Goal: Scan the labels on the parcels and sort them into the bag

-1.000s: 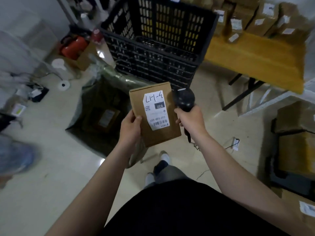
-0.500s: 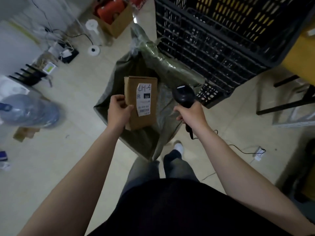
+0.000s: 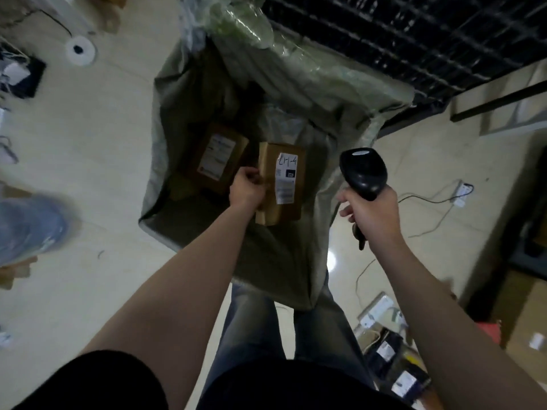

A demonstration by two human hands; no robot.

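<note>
My left hand [image 3: 247, 187] grips the left edge of a brown cardboard parcel [image 3: 281, 184] with a white label facing up, holding it over the open mouth of a large grey-green bag [image 3: 296, 93] on the floor. Inside the bag lies another brown labelled parcel [image 3: 219, 156], just left of the held one. My right hand [image 3: 370, 208] is closed around the handle of a black barcode scanner [image 3: 362, 170], to the right of the parcel, its head pointing up and away from me.
A black slatted crate [image 3: 414, 34] stands behind the bag. A blue water jug [image 3: 29, 226] lies at the left. A white tape roll [image 3: 80, 50] sits on the floor far left. Cables, a power strip [image 3: 376, 312] and small dark packets [image 3: 393, 359] lie at right.
The view has tilted down and closer to the bag. My left hand has carried the parcel forward and lower, over the bag's opening. My right hand keeps the scanner beside it.
</note>
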